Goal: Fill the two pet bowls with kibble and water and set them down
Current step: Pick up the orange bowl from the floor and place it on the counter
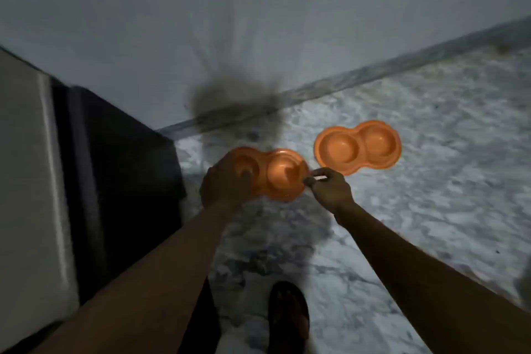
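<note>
Two orange double pet bowls are in view, and both look empty. One orange bowl (357,146) lies flat on the marble floor by the wall. The other orange bowl (283,174) is between my hands, near the floor. My left hand (225,181) grips its left end, fingers over the left cup. My right hand (330,188) pinches its right rim between thumb and fingers. Whether this bowl touches the floor is unclear through the blur.
A grey-white marble floor (431,167) runs to a pale wall (258,23) with a dark smudge low down. A tall grey and black cabinet or appliance (57,167) stands at the left. My foot in a dark sandal (288,316) is at the bottom.
</note>
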### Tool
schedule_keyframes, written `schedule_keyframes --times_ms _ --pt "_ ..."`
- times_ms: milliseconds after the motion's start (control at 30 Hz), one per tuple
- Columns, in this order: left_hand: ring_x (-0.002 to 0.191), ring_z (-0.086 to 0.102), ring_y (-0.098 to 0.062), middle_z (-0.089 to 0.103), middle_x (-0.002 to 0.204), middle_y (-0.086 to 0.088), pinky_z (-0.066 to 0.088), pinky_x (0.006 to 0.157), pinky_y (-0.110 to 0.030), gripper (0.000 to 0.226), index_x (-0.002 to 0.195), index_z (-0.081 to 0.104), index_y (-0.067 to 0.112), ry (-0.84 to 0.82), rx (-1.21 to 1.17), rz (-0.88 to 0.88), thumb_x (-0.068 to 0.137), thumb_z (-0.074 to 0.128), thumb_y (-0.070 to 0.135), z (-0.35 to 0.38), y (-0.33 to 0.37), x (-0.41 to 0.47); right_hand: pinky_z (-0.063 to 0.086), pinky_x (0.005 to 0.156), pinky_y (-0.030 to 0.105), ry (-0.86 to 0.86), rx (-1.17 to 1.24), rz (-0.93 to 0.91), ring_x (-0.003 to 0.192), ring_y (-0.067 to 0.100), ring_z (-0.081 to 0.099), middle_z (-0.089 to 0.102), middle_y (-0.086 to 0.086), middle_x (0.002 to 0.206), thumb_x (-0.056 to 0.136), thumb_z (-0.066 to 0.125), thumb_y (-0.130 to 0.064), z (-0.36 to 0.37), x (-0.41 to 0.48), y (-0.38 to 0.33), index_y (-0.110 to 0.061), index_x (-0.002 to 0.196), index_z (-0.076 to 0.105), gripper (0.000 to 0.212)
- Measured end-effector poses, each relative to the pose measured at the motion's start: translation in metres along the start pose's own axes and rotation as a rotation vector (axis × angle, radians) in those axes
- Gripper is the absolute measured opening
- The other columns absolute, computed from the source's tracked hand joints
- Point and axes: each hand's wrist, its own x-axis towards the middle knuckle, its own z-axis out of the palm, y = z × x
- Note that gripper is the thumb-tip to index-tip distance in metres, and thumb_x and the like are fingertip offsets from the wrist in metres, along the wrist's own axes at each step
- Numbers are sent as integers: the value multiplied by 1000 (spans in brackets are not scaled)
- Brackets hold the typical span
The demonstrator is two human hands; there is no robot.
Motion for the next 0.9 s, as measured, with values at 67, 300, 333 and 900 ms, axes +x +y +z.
schedule_keyframes --times_ms 67,300,333,900 --pt "124 53 -35 53 142 -11 47 102 -47 65 147 42 25 -6 -53 -96 87 53 50 47 -31 39 49 80 37 -6 -11 34 90 27 61 66 8 102 80 73 -49 36 45 34 -21 127 63 56" --pt "131 43 -41 44 147 -16 41 107 -47 62 149 38 15 139 -112 -193 93 58 31 138 -99 127 41 103 45 165 -85 -29 127 42 49 47 25 142 98 59 -40 110 130 86 -17 150 42 59" --pt "126 47 -41 50 141 -17 44 104 -47 56 145 44 13 185 -121 -199 92 57 25 143 -102 133 41 102 44 180 -94 -39 126 41 49 49 23 141 98 58 -37 114 137 89 -18 150 44 57" --pt "114 53 -39 57 127 -20 44 94 -43 53 128 61 10 495 -381 -84 80 48 28 -93 77 -100 52 96 49 259 129 -251 114 32 59 63 18 113 67 52 -59 -95 -126 -89 -25 145 57 85"
